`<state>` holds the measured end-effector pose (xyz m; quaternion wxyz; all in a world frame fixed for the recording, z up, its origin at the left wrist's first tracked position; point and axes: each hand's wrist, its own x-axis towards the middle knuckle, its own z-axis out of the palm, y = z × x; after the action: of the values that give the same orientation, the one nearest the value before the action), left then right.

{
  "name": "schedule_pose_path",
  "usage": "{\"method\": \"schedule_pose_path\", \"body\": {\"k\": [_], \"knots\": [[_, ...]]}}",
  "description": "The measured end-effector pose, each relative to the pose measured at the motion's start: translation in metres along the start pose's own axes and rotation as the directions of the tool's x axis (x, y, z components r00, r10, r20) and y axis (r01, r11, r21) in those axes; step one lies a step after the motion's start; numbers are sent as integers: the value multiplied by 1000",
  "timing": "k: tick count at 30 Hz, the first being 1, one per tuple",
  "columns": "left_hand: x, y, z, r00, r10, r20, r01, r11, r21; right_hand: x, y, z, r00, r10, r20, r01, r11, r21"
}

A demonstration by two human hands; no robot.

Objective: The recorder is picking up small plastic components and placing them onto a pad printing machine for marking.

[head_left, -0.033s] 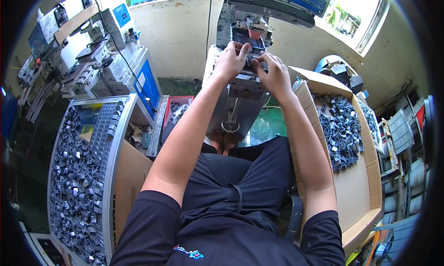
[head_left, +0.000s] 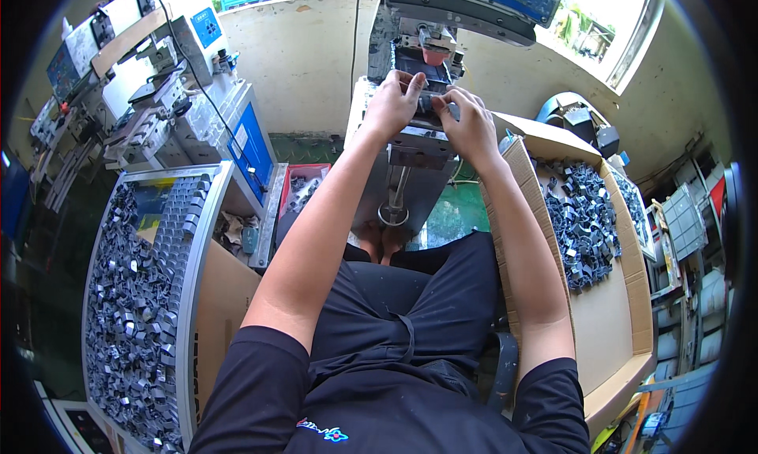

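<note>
In front of me a machine carries a pinkish-red pad over its metal fixture. Both my hands are at this fixture, below the pad. My left hand is on its left side with fingers curled and the thumb close to the fingertips; whatever lies between them is too small to make out. From the right, my right hand has its thumb and fingers bent round a small grey part at the fixture. The fingers hide most of that part.
A framed tray heaped with small grey parts stands at my left. On the right, an open cardboard box holds more dark parts. A red bin sits left of the machine. Another machine stands farther left.
My right hand has shifted very slightly at the fixture, and a little more of the grey part shows. My left hand stays almost in place.
</note>
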<state>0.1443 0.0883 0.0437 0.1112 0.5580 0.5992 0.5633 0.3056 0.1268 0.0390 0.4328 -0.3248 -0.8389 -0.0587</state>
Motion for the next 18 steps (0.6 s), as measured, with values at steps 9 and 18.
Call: {"method": "schedule_pose_path", "body": {"k": [9, 18], "knots": [[5, -5, 10, 999, 21, -32, -22, 1000, -21, 36, 32, -25, 855, 186, 484, -362, 883, 299], [12, -19, 4, 999, -46, 25, 46, 999, -6, -24, 228, -80, 871, 479, 107, -487, 870, 71]]}}
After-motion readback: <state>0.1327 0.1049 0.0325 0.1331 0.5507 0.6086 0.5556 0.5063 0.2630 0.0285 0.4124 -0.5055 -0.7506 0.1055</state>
